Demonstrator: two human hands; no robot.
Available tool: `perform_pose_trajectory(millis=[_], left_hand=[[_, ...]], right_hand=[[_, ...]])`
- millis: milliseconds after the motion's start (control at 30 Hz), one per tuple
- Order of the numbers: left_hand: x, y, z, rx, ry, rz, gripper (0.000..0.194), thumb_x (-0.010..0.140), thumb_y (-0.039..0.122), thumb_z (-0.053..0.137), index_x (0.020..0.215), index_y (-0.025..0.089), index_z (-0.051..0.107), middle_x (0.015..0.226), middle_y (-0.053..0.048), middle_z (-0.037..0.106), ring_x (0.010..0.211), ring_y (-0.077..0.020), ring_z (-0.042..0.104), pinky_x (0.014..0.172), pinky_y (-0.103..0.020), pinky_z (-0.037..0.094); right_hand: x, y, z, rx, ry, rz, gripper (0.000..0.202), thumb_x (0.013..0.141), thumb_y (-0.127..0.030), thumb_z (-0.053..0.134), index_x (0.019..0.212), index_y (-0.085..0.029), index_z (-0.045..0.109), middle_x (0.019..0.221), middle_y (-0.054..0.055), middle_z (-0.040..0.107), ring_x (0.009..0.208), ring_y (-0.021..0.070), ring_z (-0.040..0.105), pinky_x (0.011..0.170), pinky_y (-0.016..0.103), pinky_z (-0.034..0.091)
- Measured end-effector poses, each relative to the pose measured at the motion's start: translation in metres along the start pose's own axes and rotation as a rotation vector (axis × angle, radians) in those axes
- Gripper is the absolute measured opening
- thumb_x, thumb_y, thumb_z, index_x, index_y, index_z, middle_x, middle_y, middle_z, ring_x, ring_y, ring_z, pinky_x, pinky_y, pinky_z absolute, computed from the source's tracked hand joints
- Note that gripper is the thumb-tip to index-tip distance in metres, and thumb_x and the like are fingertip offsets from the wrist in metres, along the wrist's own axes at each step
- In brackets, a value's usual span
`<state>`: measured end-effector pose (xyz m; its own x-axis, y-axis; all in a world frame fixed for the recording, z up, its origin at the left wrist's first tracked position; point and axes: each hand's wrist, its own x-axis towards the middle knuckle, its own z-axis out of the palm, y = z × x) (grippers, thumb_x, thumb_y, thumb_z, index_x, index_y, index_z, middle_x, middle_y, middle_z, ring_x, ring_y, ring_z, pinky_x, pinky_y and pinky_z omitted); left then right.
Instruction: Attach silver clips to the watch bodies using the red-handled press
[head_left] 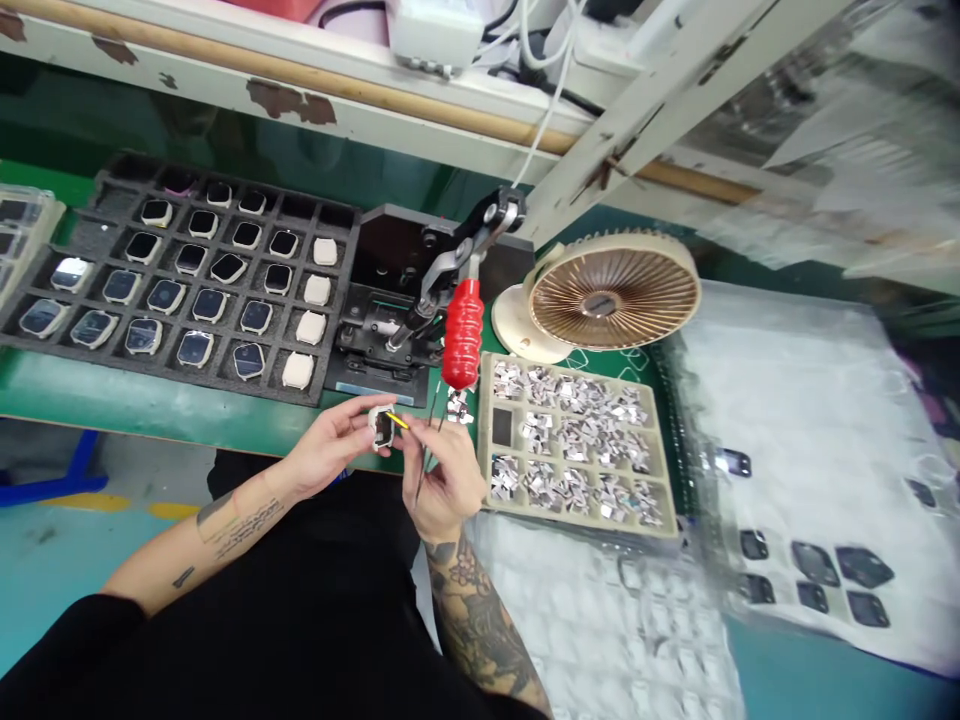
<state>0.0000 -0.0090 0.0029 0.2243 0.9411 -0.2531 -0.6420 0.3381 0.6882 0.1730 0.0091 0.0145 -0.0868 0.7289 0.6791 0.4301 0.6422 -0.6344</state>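
Note:
My left hand (334,440) is closed on a pale smartwatch case (383,428), holding it by its edges just in front of the bench edge. The case's dark inside faces up. My right hand (446,475) pinches a slim yellow piece (397,420) whose far end reaches the case; whether it is a tool or a strip I cannot make out. Dark tweezers (430,430) also stick out from between the right hand's fingers, pointing up and away from the case. Beyond both hands stands a black hand press (382,345) with a red handle (463,335).
To the left, a dark foam tray (169,365) holds rows of smartwatches and several pale cases. A cream compartment tray (577,520) of small silvery pieces lies right of my right hand. Behind it stands a fan (615,295). Plastic-wrapped sheets (795,400) with dark watch parts lie far right.

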Motion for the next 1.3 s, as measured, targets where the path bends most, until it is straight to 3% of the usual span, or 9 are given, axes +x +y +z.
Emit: perform_pose_trajectory(millis=[133,300,433,567,667,800,933,1167,1300], left_hand=[[-0.001,-0.005,-0.003,0.056,0.100,0.035,0.055,0.089,0.038,0.093,0.140,0.024,0.078,0.138,-0.017,0.079,0.129,-0.0346,0.076,0.109,-0.047,0.061],[-0.002,-0.001,-0.001,0.068,0.098,0.011,0.048,0.093,0.044,0.089,0.134,0.021,0.081,0.138,-0.016,0.079,0.128,-0.0355,0.077,0.110,-0.049,0.062],[0.001,0.004,0.001,0.111,0.090,0.023,0.044,0.092,0.043,0.090,0.126,0.017,0.079,0.131,-0.019,0.082,0.120,-0.0354,0.080,0.103,-0.048,0.065],[0.004,0.004,0.000,0.197,0.126,0.065,0.046,0.094,0.043,0.088,0.127,0.016,0.071,0.120,-0.020,0.084,0.106,-0.0344,0.085,0.093,-0.046,0.068],[0.006,-0.001,-0.003,0.253,0.148,0.115,0.047,0.094,0.043,0.087,0.127,0.015,0.069,0.114,-0.019,0.085,0.099,-0.0326,0.086,0.084,-0.041,0.069],[0.008,-0.008,-0.006,0.297,0.133,0.156,0.045,0.098,0.045,0.083,0.129,0.016,0.068,0.113,-0.017,0.084,0.097,-0.0299,0.085,0.081,-0.038,0.069],[0.008,-0.011,-0.006,0.348,0.126,0.178,0.044,0.102,0.047,0.077,0.130,0.015,0.067,0.105,-0.014,0.083,0.092,-0.0277,0.085,0.075,-0.035,0.069],[0.005,-0.012,-0.005,0.440,0.087,0.206,0.038,0.106,0.045,0.070,0.130,0.015,0.066,0.104,-0.010,0.082,0.088,-0.0219,0.082,0.074,-0.032,0.070],[0.005,-0.013,-0.006,0.453,0.070,0.205,0.036,0.108,0.043,0.067,0.130,0.015,0.066,0.107,-0.011,0.082,0.089,-0.0212,0.082,0.074,-0.030,0.070]], right_hand=[[-0.007,0.005,0.002,-0.111,-0.142,-0.165,0.047,0.097,-0.006,0.074,0.137,-0.032,0.075,0.108,0.006,0.086,0.103,0.0264,0.081,0.082,0.044,0.069],[-0.010,0.004,0.003,-0.078,-0.243,-0.145,0.056,0.099,-0.006,0.070,0.150,-0.030,0.067,0.120,0.008,0.084,0.119,0.0284,0.077,0.096,0.049,0.067],[-0.013,0.001,-0.009,-0.012,-0.095,-0.042,0.049,0.109,-0.023,0.058,0.157,-0.026,0.061,0.111,0.012,0.080,0.103,0.0282,0.076,0.085,0.049,0.067],[-0.013,0.001,-0.026,-0.062,0.072,0.086,0.038,0.110,-0.031,0.056,0.142,-0.023,0.074,0.102,0.011,0.071,0.088,0.0238,0.071,0.075,0.043,0.063],[-0.013,0.000,-0.028,0.032,0.073,0.225,0.028,0.104,-0.024,0.068,0.130,-0.024,0.079,0.103,0.009,0.073,0.091,0.0222,0.072,0.077,0.039,0.063],[-0.017,0.000,-0.015,0.257,0.041,0.393,0.021,0.102,-0.018,0.071,0.118,-0.026,0.083,0.113,0.009,0.077,0.098,0.0220,0.077,0.078,0.037,0.067],[-0.022,0.004,0.001,0.378,0.005,0.406,0.022,0.106,-0.019,0.065,0.119,-0.027,0.081,0.115,0.009,0.081,0.108,0.0250,0.080,0.094,0.045,0.069],[-0.022,0.008,0.009,0.394,-0.041,0.376,0.021,0.106,-0.019,0.066,0.118,-0.028,0.080,0.111,0.008,0.082,0.104,0.0252,0.079,0.093,0.046,0.066],[-0.021,0.010,0.011,0.405,-0.022,0.436,0.017,0.106,-0.024,0.067,0.116,-0.027,0.080,0.110,0.008,0.082,0.104,0.0244,0.079,0.093,0.044,0.066]])
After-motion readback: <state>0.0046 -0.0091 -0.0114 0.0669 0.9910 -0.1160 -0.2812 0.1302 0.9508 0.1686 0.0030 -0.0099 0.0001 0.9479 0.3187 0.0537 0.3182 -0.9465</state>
